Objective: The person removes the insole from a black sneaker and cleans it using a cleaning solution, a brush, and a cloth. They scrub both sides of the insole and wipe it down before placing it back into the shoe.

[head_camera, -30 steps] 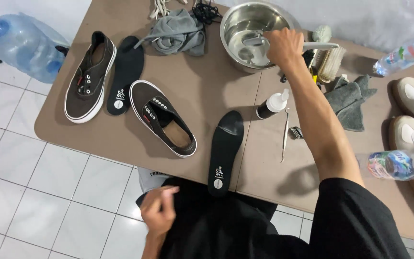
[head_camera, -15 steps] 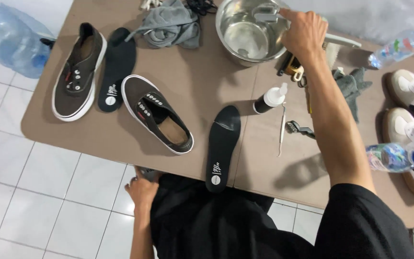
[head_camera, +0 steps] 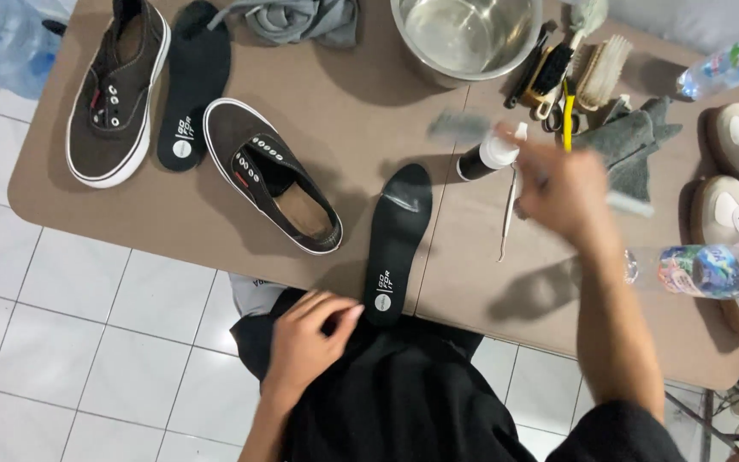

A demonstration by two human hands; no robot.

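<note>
Our right hand (head_camera: 568, 190), motion-blurred, grips a pale brush (head_camera: 472, 128) above the table (head_camera: 369, 111); our left hand (head_camera: 310, 338), loosely curled and holding nothing, rests beside the black insole (head_camera: 395, 239), laid flat within reach.

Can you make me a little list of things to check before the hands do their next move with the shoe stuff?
1. Right hand has a firm grip: cannot tell; it is blurred above the table, carrying something pale and blurred.
2. Left hand is free: ok; it holds nothing and rests at the table edge beside the black insole.
3. Insole is lying flat and within reach: ok; it sits near the front edge, its heel end near the left hand.
4. Small bottle is standing safely: cannot tell; it sits right beside the moving right hand.
5. Metal bowl is out of the way: ok; it is at the far side.
</note>
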